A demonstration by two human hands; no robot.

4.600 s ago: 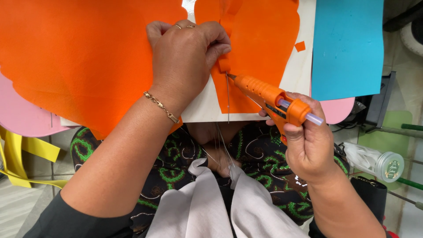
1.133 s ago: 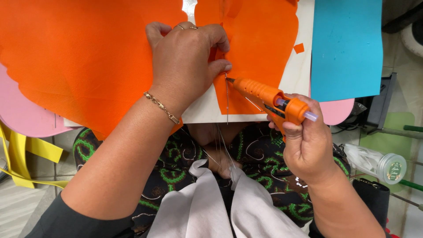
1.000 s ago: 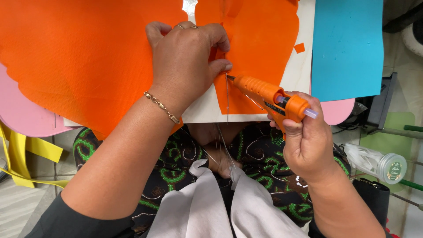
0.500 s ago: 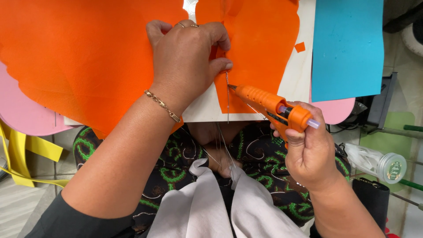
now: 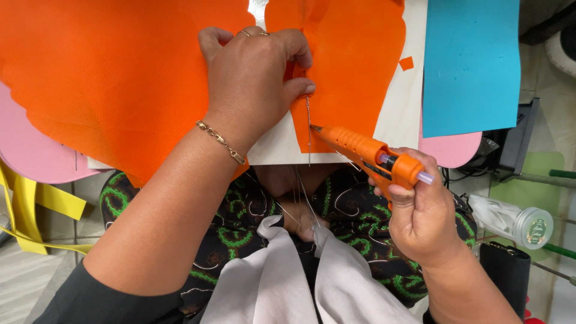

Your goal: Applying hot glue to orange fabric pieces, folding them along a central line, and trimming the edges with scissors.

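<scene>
My left hand presses down on the edge of an orange sheet piece, fingers pinched at its left border, where a thin thread of glue hangs down. My right hand grips an orange glue gun; its nozzle touches the lower edge of the same orange piece, below my left thumb. A large orange sheet lies under my left wrist. All of this rests on a pale wooden board.
A blue sheet lies at the right of the board, a pink sheet under it and another pink sheet at the left. Yellow strips hang at the lower left. A clear lidded jar lies at the right.
My right hand has drawn the glue gun down and slightly right along the orange piece's edge. My left hand has stayed pressed in place.
</scene>
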